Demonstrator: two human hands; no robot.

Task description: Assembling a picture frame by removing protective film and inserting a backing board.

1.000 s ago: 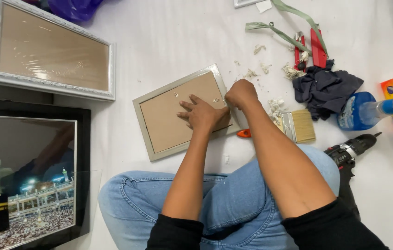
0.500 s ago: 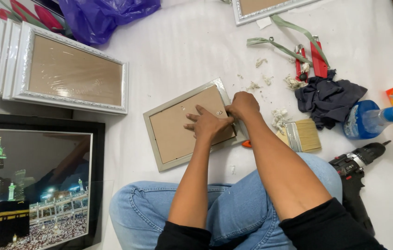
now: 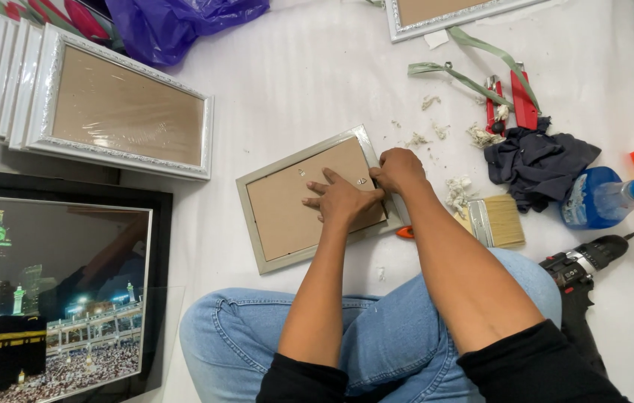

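A small silver-grey picture frame [image 3: 257, 224] lies face down on the white floor in front of my knees, its brown backing board [image 3: 280, 205] facing up. My left hand [image 3: 343, 200] rests flat on the backing board with fingers spread, pressing near its right side. My right hand [image 3: 399, 170] is curled into a fist over the frame's upper right edge, gripping it there. Whatever else is inside the fist is hidden. An orange tip [image 3: 404, 232] shows under my right forearm beside the frame.
A stack of white frames [image 3: 119, 112] and a large black-framed night city picture [image 3: 48, 291] lie left. On the right are a paintbrush [image 3: 498, 221], dark cloth [image 3: 537, 166], blue spray bottle [image 3: 601, 200], black drill [image 3: 582, 261], red tools [image 3: 511, 104], green ribbon [image 3: 474, 63]. A purple bag [image 3: 175, 22] sits at top.
The view has shifted, so more of the white frame stack and purple bag shows at top left. Both hands stay on the small frame, almost unmoved.
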